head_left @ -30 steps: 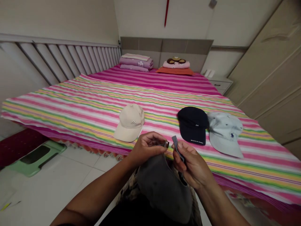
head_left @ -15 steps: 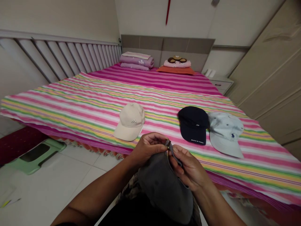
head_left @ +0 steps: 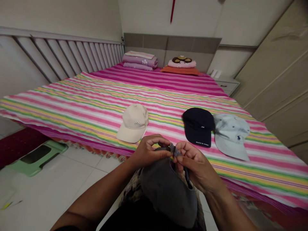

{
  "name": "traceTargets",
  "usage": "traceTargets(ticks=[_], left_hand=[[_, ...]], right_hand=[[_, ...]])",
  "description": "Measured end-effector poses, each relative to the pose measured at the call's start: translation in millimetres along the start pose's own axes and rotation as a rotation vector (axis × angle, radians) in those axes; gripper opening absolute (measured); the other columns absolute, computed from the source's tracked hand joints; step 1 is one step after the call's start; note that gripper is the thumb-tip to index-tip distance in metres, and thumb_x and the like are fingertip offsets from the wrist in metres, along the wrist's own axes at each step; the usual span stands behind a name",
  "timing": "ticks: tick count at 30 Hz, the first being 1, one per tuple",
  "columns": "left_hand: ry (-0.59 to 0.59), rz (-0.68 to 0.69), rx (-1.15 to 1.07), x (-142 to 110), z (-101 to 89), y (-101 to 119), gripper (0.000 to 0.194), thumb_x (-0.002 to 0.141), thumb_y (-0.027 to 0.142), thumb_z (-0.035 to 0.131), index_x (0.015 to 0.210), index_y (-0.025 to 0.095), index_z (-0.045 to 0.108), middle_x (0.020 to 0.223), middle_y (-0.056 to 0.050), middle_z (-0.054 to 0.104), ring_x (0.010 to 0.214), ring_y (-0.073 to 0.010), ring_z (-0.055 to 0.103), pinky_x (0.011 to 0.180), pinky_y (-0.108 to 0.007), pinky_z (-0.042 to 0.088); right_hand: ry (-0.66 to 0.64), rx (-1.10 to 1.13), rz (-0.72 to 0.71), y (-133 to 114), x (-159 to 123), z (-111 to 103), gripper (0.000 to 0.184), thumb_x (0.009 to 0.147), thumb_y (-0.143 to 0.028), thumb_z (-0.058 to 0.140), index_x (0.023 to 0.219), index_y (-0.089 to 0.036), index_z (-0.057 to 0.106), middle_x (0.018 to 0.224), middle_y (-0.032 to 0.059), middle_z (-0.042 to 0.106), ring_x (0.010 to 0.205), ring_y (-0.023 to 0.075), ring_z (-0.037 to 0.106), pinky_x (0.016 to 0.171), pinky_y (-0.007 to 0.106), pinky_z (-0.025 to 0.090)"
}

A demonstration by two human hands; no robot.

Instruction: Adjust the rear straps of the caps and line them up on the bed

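Note:
A dark grey cap (head_left: 166,189) rests on my lap. My left hand (head_left: 149,151) pinches the metal buckle (head_left: 171,148) at the cap's back. Against it, my right hand (head_left: 194,166) is closed on the cap's strap (head_left: 179,153), the two hands touching at the buckle. Three other caps lie on the striped bed (head_left: 96,96) just beyond my hands: a beige cap (head_left: 133,123) to the left, a navy cap (head_left: 198,126) to the right and a pale blue cap (head_left: 231,134) overlapping it further right.
Folded purple bedding (head_left: 139,60) and a pillow stack with a brown-and-pink cushion (head_left: 181,62) sit by the headboard. A green step stool (head_left: 36,156) stands on the tiled floor at left. A nightstand (head_left: 225,84) and wardrobe doors (head_left: 276,70) are at right.
My right hand has brought the strap end leftward to the buckle held by my left hand; the two hands, apart a second ago, now meet. The caps on the bed have not moved.

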State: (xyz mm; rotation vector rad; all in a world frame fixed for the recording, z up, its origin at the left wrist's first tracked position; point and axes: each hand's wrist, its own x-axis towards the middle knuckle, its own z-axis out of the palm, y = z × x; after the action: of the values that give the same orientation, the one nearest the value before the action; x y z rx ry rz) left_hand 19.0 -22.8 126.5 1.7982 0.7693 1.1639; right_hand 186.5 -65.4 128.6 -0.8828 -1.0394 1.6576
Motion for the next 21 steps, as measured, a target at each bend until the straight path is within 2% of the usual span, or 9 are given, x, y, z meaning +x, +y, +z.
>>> traceTargets(ticks=[4,8,11,14,16,19,21], left_hand=[[-0.082,0.115,0.174,2,-7.0,3,0.022,0.066,0.031,0.069,0.08,0.015,0.067,0.073,-0.007,0.066,0.067,-0.0147,0.058,0.063,-0.026,0.046],[-0.21,0.193,0.26,4,-14.8,9,0.021,0.07,0.031,0.066,0.084,0.016,0.067,0.075,-0.008,0.066,0.071,-0.0158,0.059,0.066,-0.026,0.045],[-0.263,0.149,0.204,4,-17.1,12,0.022,0.07,0.032,0.066,0.085,0.016,0.067,0.076,-0.007,0.066,0.071,-0.0152,0.059,0.066,-0.025,0.045],[-0.228,0.115,0.183,3,-14.1,12,0.02,0.071,0.03,0.065,0.083,0.015,0.067,0.075,-0.006,0.065,0.071,-0.0149,0.059,0.066,-0.025,0.044],[-0.206,0.113,0.184,2,-10.5,11,0.017,0.071,0.028,0.064,0.081,0.015,0.067,0.075,-0.006,0.065,0.071,-0.015,0.059,0.067,-0.025,0.044],[-0.178,0.042,0.134,-1,-6.0,12,0.014,0.07,0.023,0.065,0.081,0.015,0.065,0.076,-0.005,0.065,0.074,-0.0149,0.059,0.068,-0.025,0.044],[-0.17,-0.055,0.024,-2,-4.8,13,0.02,0.067,0.02,0.066,0.086,0.015,0.062,0.081,-0.005,0.064,0.077,-0.0148,0.059,0.07,-0.025,0.044]], right_hand=[[0.009,-0.114,-0.047,-2,-2,2,0.026,0.069,-0.023,0.067,0.089,-0.018,0.052,0.063,-0.0021,0.06,0.048,0.0085,0.053,0.047,0.02,0.04],[0.023,-0.239,-0.065,-5,-2,3,0.025,0.07,-0.021,0.065,0.092,-0.019,0.053,0.06,-0.0049,0.056,0.049,0.0084,0.054,0.047,0.019,0.041],[0.021,-0.289,-0.1,-6,-3,4,0.021,0.071,-0.022,0.063,0.091,-0.02,0.054,0.064,-0.0043,0.055,0.047,0.007,0.051,0.045,0.018,0.039],[0.054,-0.339,-0.16,-4,-5,4,0.022,0.073,-0.023,0.062,0.094,-0.021,0.056,0.065,-0.0041,0.054,0.048,0.0069,0.049,0.044,0.018,0.038],[0.095,-0.432,-0.22,-3,-7,5,0.024,0.073,-0.023,0.063,0.096,-0.022,0.058,0.068,-0.0021,0.057,0.054,0.0098,0.053,0.048,0.021,0.041],[0.211,-0.708,-0.41,0,-9,7,0.024,0.072,-0.022,0.065,0.095,-0.024,0.061,0.08,0.002,0.066,0.07,0.0171,0.06,0.062,0.028,0.046],[0.277,-0.886,-0.56,1,-10,8,0.022,0.073,-0.019,0.064,0.094,-0.026,0.063,0.085,0.0025,0.068,0.076,0.0194,0.062,0.067,0.03,0.046]])
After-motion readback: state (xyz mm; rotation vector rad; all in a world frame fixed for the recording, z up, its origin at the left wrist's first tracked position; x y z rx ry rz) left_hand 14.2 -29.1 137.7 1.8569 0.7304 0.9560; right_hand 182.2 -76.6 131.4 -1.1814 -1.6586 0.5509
